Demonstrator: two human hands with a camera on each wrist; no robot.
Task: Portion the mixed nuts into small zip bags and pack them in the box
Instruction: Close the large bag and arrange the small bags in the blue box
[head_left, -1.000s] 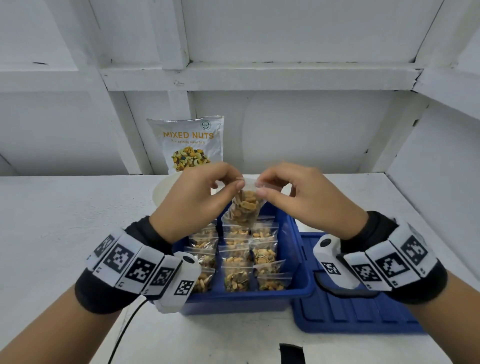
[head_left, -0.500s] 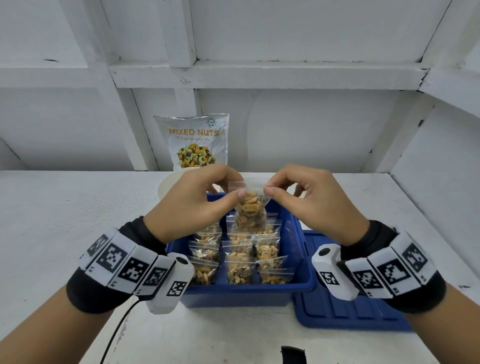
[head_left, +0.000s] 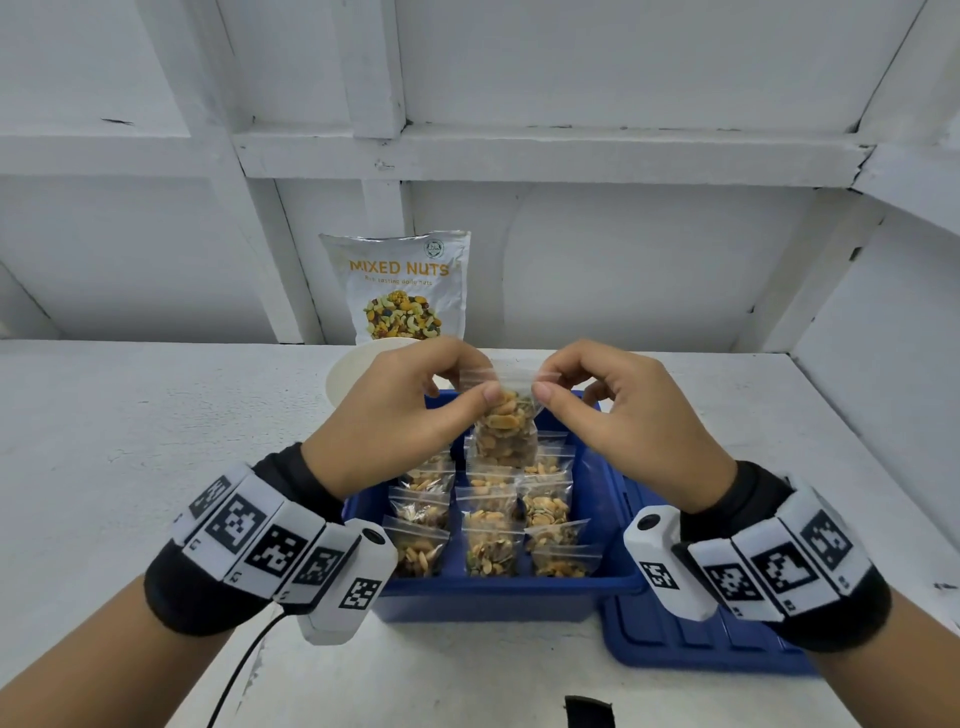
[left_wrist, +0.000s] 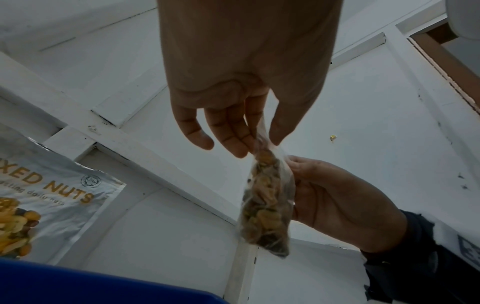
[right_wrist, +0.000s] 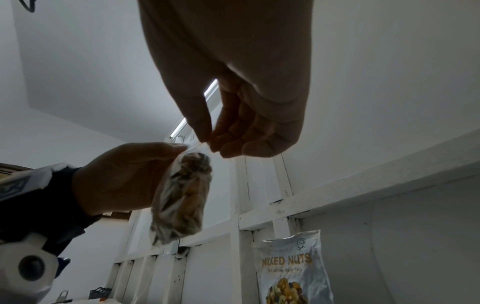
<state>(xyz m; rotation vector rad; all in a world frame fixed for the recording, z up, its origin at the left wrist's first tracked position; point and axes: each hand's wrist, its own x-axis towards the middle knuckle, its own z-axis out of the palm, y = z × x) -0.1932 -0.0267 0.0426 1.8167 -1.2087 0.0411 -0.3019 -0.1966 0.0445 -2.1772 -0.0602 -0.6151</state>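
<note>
A small clear zip bag (head_left: 506, 428) filled with mixed nuts hangs above the blue box (head_left: 498, 590). My left hand (head_left: 400, 410) pinches the bag's top left corner between thumb and forefinger. The top right corner is pinched by my right hand (head_left: 608, 410). In the left wrist view the zip bag (left_wrist: 267, 205) dangles below my left hand (left_wrist: 249, 135), and in the right wrist view the zip bag (right_wrist: 182, 197) hangs under my right hand (right_wrist: 233, 139). Several filled zip bags (head_left: 488, 525) stand in rows inside the box.
A silver MIXED NUTS pouch (head_left: 402, 286) leans on the white wall behind a white bowl (head_left: 350, 371). The blue box lid (head_left: 691, 644) lies flat to the right of the box. A black cable (head_left: 239, 670) trails from my left wrist.
Both hands have lifted the bag slightly and shifted their pinches apart along its top edge, from near the middle toward the corners.
</note>
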